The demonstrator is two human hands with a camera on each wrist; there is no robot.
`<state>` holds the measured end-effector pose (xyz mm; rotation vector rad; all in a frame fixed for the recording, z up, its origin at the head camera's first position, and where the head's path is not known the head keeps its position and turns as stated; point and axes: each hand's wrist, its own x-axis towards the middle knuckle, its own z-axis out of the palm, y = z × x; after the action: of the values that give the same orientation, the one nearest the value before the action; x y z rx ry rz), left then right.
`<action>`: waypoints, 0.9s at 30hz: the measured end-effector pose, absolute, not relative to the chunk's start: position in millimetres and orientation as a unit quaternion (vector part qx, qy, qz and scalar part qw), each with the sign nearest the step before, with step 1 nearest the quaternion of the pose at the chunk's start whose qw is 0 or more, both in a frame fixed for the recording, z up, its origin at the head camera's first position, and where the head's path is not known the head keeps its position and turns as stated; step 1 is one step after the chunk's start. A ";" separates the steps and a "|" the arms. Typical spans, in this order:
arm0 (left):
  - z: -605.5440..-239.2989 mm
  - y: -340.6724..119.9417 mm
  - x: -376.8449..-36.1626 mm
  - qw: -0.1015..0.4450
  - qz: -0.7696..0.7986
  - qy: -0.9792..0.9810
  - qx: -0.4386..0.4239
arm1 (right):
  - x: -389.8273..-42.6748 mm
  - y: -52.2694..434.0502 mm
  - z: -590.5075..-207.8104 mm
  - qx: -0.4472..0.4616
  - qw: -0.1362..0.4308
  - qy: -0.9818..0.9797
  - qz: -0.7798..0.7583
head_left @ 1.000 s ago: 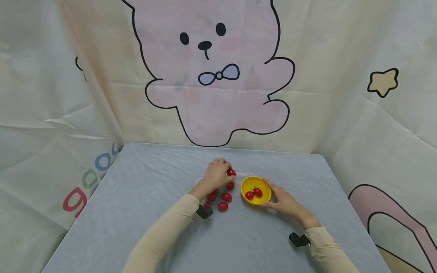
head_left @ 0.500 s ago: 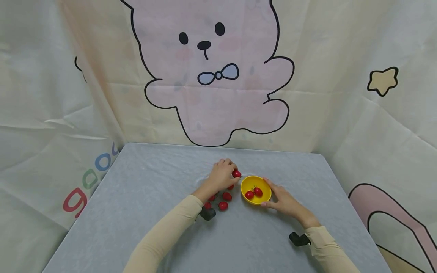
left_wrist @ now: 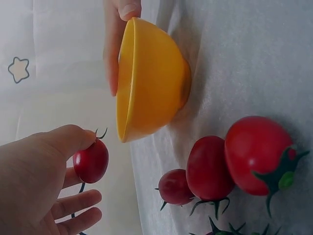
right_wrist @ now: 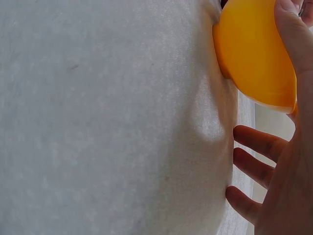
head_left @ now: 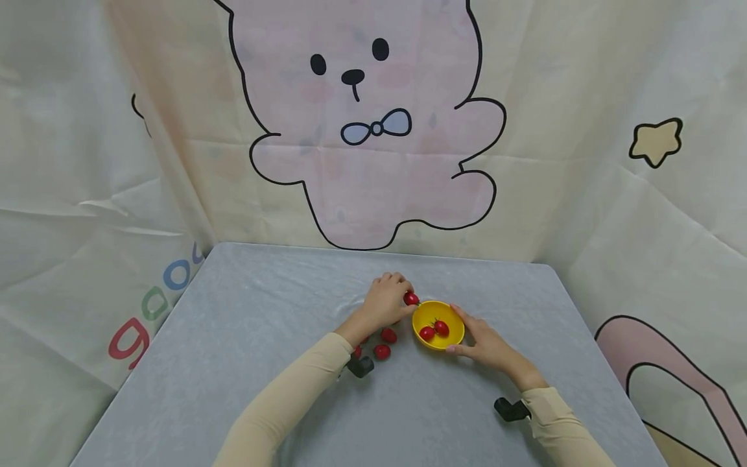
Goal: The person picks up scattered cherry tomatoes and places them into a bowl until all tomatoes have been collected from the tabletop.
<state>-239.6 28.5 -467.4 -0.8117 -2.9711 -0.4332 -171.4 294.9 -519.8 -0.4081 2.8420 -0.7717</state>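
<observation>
My left hand [head_left: 385,301] pinches a small red cherry tomato [left_wrist: 91,161] between thumb and forefinger, its green stem pointing toward the bowl. Its other fingers are spread, and the tomato is raised just left of the bowl's rim in the head view. The yellow bowl [head_left: 421,337] stands on the table with two cherry tomatoes [head_left: 441,329] inside. With thumb and forefinger on either side of the rim, my right hand [head_left: 481,340] holds the bowl from the right. Its remaining fingers [right_wrist: 252,166] extend beside the bowl, low by the cloth.
Several more cherry tomatoes [left_wrist: 210,166] lie on the grey-blue tablecloth [head_left: 455,415], partly hidden under my left forearm in the head view. Behind the table hangs a cloth backdrop [head_left: 362,194] printed with a pink bear. A dark wrist camera [head_left: 511,410] juts from each sleeve.
My left hand has moved to the right with the cherry tomato, from above the loose ones to the bowl's left rim. The right hand and bowl have stayed in place.
</observation>
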 end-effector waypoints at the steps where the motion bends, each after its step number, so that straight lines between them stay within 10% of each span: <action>1: -467.1 28.6 -239.4 0.017 -0.138 -0.955 -0.262 | -171.3 294.9 -519.9 -0.137 0.084 0.952 -0.260; 27: -462.9 47.6 -233.9 0.018 -0.123 -0.951 -0.283 | -171.4 294.7 -518.2 -0.123 0.098 0.953 -0.260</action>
<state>-233.9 47.6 -462.9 -0.8790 -2.9532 -0.3829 -171.4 294.7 -518.2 -0.3642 2.8185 -0.7699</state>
